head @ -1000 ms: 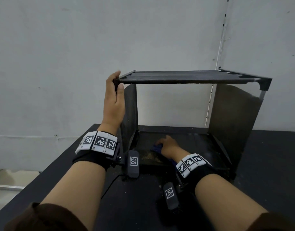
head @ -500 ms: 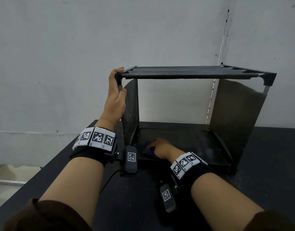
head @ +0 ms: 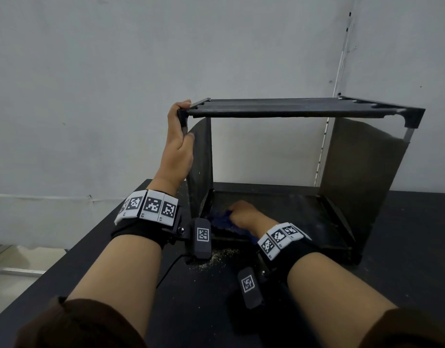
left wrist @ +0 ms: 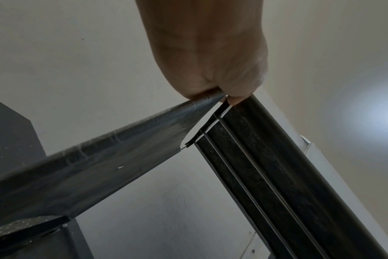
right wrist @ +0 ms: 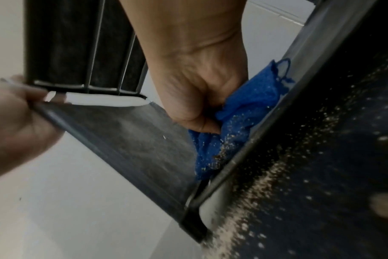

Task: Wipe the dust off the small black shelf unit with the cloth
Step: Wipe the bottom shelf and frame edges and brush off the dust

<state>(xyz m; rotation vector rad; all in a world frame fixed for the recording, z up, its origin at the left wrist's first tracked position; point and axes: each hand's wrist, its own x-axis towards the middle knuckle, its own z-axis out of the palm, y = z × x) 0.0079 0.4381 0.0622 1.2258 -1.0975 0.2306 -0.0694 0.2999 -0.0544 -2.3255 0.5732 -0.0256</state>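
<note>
The small black shelf unit [head: 291,109] stands on a dark table [head: 417,234], with a top shelf, two fabric side panels and a bottom shelf. My left hand [head: 178,136] grips its top front left corner [left wrist: 219,98], fingers curled over the bar. My right hand [head: 244,213] is inside, low at the front left of the bottom shelf, clutching a crumpled blue cloth [right wrist: 244,119] pressed against the shelf's front bar [right wrist: 277,122]. Tan dust specks cling to the cloth.
Tan dust [head: 216,258] lies scattered on the table just in front of the unit's left foot, and it also shows as a streak [right wrist: 266,178] in the right wrist view. A grey wall [head: 116,96] stands close behind. The table's left edge [head: 73,249] drops to the floor.
My right hand has drawn the cloth left and forward across the bottom shelf to its front left corner. Dust has fallen onto the table in front. The left hand keeps its grip.
</note>
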